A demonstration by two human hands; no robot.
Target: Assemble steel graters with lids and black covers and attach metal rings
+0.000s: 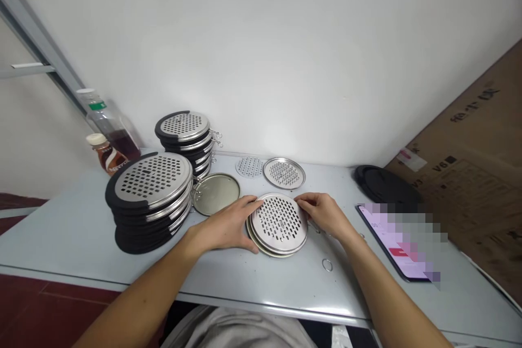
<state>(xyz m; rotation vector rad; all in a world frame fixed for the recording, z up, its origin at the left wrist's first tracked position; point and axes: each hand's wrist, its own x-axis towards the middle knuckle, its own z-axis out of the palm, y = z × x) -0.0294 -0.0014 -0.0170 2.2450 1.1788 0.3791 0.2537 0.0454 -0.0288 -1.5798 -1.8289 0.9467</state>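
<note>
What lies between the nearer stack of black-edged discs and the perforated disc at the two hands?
In the head view, a plain round metal plate and the left hand lie between the stack and the perforated disc.

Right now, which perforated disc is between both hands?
The front silver disc, left hand and right hand at its edges; two loose discs lie behind it, others top the stacks.
</note>
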